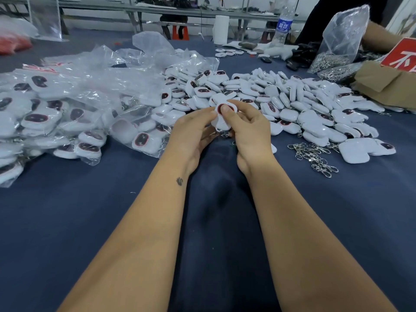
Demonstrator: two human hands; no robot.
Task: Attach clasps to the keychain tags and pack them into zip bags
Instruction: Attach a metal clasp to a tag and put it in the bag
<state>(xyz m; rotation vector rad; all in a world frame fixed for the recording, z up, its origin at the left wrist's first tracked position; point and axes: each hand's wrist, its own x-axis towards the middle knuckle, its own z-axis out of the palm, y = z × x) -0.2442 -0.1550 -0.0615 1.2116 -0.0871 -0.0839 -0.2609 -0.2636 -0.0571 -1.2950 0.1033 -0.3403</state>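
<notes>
Both my hands hold one white keychain tag [221, 122] with a dark red oval on its face, just above the blue table. My left hand [193, 134] grips its left side and my right hand [247, 129] pinches it from the right, thumb on the oval. A bit of metal ring [225, 134] shows under the tag. A heap of loose white tags [281, 97] lies behind my hands. Silver clasps [315, 157] lie in a small pile to the right. Clear zip bags filled with tags [67, 113] are stacked at the left.
A cardboard box [387, 86] with a red sign sits at the far right. Another person's arm [380, 39] holds a plastic bag [344, 34] over a mound of metal clasps [333, 66]. A water bottle [284, 23] and a paper roll [221, 29] stand at the back.
</notes>
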